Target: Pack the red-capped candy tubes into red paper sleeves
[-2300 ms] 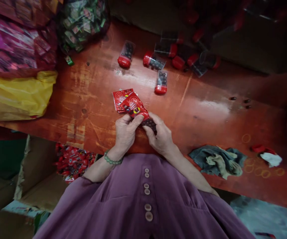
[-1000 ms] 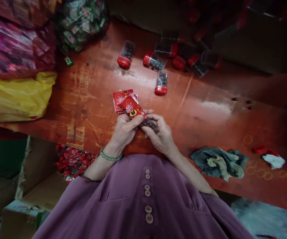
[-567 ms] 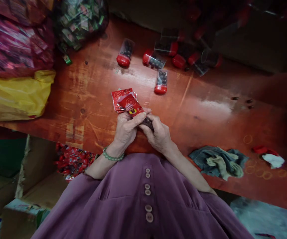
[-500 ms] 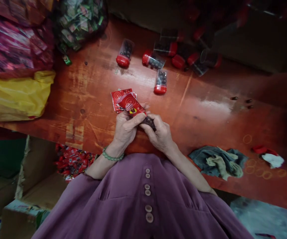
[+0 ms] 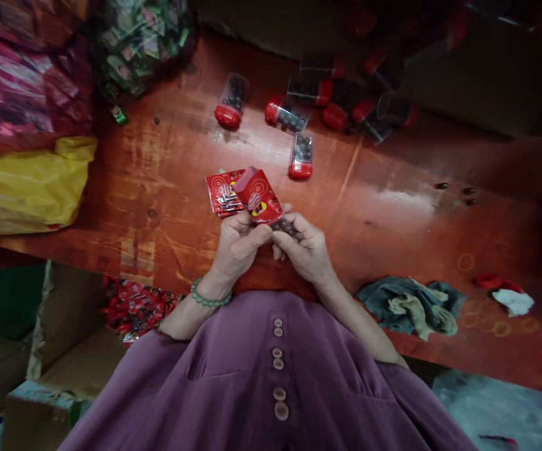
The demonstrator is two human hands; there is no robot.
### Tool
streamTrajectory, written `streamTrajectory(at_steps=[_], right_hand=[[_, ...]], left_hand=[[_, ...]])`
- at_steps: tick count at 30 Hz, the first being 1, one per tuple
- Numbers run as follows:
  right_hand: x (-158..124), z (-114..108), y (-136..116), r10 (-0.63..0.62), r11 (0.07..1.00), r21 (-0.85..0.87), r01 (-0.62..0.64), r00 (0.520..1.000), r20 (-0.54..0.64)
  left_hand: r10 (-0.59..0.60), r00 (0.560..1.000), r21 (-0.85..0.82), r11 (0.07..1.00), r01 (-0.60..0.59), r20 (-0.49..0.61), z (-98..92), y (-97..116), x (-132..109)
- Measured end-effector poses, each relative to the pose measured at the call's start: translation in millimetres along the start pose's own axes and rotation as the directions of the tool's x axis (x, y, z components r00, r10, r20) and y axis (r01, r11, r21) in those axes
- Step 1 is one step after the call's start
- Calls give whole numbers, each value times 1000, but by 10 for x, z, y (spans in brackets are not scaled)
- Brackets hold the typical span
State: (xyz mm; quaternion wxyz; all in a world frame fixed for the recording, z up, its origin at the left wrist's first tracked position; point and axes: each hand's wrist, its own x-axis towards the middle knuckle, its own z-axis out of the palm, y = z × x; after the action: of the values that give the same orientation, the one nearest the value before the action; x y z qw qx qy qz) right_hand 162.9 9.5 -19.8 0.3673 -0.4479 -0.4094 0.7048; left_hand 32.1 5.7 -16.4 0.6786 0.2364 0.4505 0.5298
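Note:
Both hands meet over the table at a red printed wrapper sleeve [image 5: 260,193] and a clear container of dark balls [image 5: 287,228]. My left hand [image 5: 237,246] is closed, with its thumb on the lower end of the sleeve. My right hand [image 5: 310,249] pinches the container, whose exposed end shows below the sleeve. How far the container reaches inside is hidden. Just beyond my left hand lies a small stack of flat red wrapper sleeves [image 5: 224,191]. A clear container with a red cap [image 5: 301,156] lies farther out on the table.
More red-capped containers [image 5: 230,103] lie toward the back. Bags of packets [image 5: 146,44] and a yellow bag [image 5: 26,188] stand at left. A crumpled cloth [image 5: 411,307] and rubber bands [image 5: 487,318] lie at right. An open carton [image 5: 45,319] stands below the left table edge.
The red sleeve has turned and shifted slightly right and toward me, and its open far end now shows wider. Both hands still hold the sleeve and container together.

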Motion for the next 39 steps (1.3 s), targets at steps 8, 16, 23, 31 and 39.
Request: streamTrajectory(at_steps=[8, 16, 23, 31, 39], right_hand=[[-8, -15, 47, -34, 991, -129, 26, 998, -61], [-18, -68, 62, 32, 998, -62, -32, 999, -4], [-14, -63, 57, -13, 991, -137, 8, 999, -38], [-56, -62, 136, -359, 762, -583, 282, 933, -17], [-50, -113, 106, -313, 823, -489, 289, 949, 34]], left_hand=[[116, 971, 2, 993, -118, -208, -50, -81, 70], [62, 989, 55, 997, -55, -134, -86, -49, 44], [26, 998, 26, 999, -24, -59, -92, -22, 62], [-42, 995, -14, 999, 41, -89, -62, -11, 103], [-70, 997, -17, 997, 69, -31, -9, -18, 126]])
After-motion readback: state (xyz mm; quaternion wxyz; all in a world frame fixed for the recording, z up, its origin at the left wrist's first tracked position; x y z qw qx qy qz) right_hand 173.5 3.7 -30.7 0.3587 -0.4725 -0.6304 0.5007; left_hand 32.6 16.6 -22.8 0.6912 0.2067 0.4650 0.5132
